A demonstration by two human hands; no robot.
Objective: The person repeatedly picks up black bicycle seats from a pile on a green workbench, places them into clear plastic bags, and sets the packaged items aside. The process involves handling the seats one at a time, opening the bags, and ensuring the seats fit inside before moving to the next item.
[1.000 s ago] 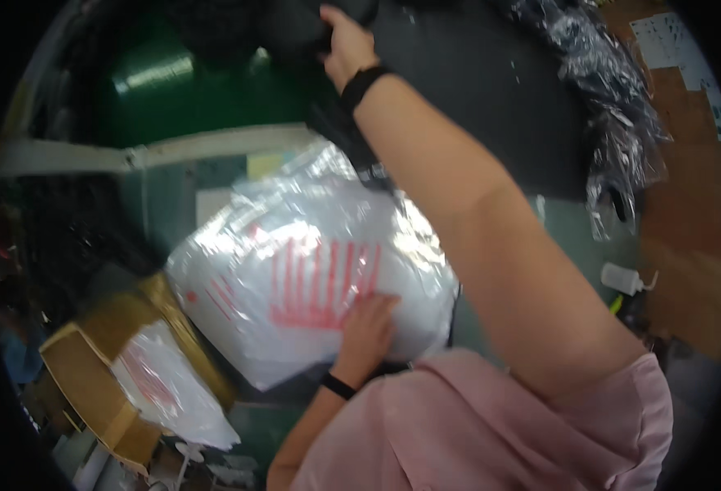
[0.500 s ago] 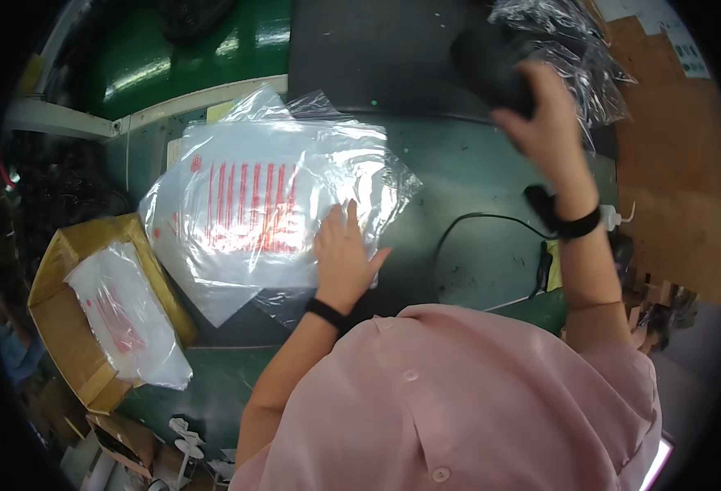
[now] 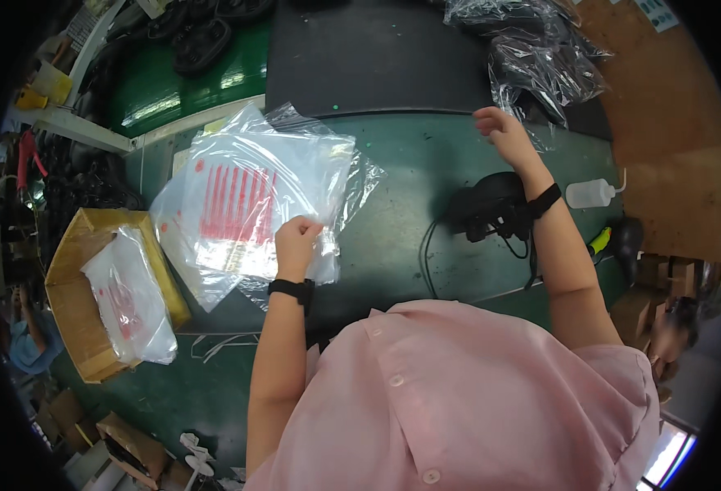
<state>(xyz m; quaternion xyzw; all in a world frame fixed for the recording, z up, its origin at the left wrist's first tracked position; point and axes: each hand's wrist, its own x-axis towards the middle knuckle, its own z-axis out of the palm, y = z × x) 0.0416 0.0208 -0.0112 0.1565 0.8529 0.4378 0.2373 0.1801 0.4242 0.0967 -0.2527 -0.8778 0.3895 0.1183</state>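
1. Left hand (image 3: 296, 245) is placed over the right part of the bags (image 3: 240, 192), white film with red print.
2. Left fingers are curled together. Whether film is pinched between them cannot be told from this angle.
3. Bags are stacked left of centre on the green table (image 3: 405, 172), fanned at different angles; clear film is exposed at the top and right edges.
4. Right hand (image 3: 509, 139) is raised on the right side, fingers loosely bent and slightly apart, clamped on nothing.
5. Black item (image 3: 491, 196) is set on the table, nearer the body than the right hand and just left of the right wrist. Exact kind can't be told; details are lost in the dark.
6. Cord (image 3: 428, 258), black, is looped on the table at its left.
7. Box (image 3: 74, 315), cardboard, is stood at far left, with more printed bags inside.
8. Black mat (image 3: 352, 69) is laid along the far side; wrapped goods (image 3: 540, 69) in clear film are piled at its right.
9. Bottle (image 3: 590, 193), white, is placed right of the right forearm, nozzle pointed right.
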